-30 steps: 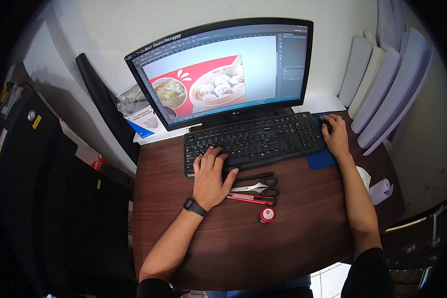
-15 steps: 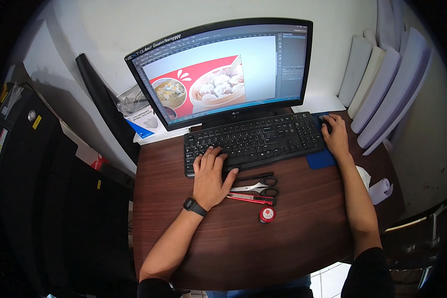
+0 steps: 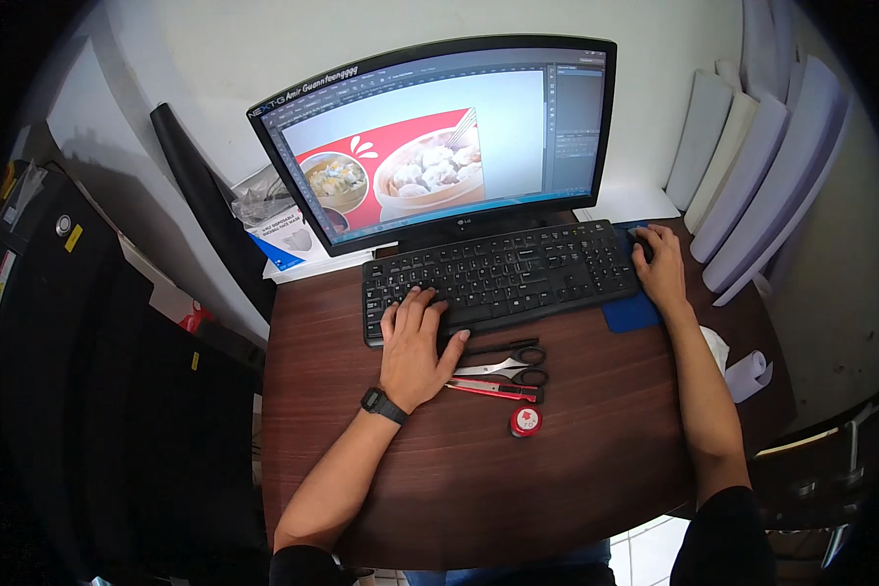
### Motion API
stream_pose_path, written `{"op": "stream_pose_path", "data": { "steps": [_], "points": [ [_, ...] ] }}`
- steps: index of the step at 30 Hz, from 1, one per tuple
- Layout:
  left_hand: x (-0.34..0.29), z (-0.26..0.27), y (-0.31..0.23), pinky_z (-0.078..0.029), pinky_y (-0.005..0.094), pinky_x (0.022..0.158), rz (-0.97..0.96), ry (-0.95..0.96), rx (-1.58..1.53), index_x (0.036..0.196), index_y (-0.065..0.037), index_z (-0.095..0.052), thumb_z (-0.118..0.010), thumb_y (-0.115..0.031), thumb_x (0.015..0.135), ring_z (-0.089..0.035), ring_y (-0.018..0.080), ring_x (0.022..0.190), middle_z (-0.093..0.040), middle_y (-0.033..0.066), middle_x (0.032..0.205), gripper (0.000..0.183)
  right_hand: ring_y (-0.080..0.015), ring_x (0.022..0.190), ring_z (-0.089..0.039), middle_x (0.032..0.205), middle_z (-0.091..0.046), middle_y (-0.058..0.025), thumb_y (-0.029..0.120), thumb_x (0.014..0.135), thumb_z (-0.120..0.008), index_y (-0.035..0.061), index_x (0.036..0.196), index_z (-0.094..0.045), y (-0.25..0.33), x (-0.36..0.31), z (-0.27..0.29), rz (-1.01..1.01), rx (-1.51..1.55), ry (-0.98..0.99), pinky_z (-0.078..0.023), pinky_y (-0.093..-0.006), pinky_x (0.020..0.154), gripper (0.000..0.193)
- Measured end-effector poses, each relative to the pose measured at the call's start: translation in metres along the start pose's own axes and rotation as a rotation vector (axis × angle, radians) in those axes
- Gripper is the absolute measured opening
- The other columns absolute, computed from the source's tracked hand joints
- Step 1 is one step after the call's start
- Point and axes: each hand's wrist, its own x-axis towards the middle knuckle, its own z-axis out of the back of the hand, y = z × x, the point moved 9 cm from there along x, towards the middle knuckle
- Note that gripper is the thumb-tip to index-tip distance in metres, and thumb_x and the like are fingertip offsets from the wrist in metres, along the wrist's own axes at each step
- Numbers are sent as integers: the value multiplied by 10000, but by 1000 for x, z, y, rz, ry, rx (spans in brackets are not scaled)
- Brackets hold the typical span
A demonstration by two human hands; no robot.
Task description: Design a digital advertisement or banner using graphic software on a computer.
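Observation:
My left hand (image 3: pixel 415 344), with a black watch on its wrist, rests with fingers spread on the lower left keys of a black keyboard (image 3: pixel 503 275). My right hand (image 3: pixel 662 268) is closed over a dark mouse (image 3: pixel 642 244) on a blue mouse pad (image 3: pixel 631 313) to the right of the keyboard. A curved monitor (image 3: pixel 439 146) behind the keyboard shows an editing program with a picture of bowls of food on red.
On the brown desk (image 3: pixel 459 469), just right of my left hand, lie black-handled scissors (image 3: pixel 508 364), a red cutter (image 3: pixel 493 391) and a small red round object (image 3: pixel 525 421). White paper rolls (image 3: pixel 752 166) lean at the back right. A white-blue box (image 3: pixel 278 234) sits left of the monitor.

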Motion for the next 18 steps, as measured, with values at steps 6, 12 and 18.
{"op": "stream_pose_path", "data": {
  "steps": [6,12,18],
  "points": [
    [-1,-3,1,-270,537,1185,0,4,1,1301,0,-627,-700,-341,951,-437,394,1439,-548,204,1438,494,-381,1190,-602,1262,-652,-182,142,904,-714,36,1179,-737,-1,-1,0,3,-14,-6,-494,-453,1040,295],
    [1,0,1,-268,543,1184,4,8,-3,1310,-1,-619,-697,-343,955,-433,394,1443,-543,204,1442,499,-384,1191,-604,1261,-655,-182,144,906,-711,40,1186,-740,2,2,0,4,-14,-4,-495,-451,1040,300],
    [0,-2,2,-268,545,1183,2,6,2,1308,-3,-620,-698,-344,955,-434,392,1442,-545,201,1440,496,-382,1188,-605,1259,-655,-184,144,905,-709,33,1183,-743,2,1,0,4,-20,-7,-495,-452,1038,301]
  ]
}}
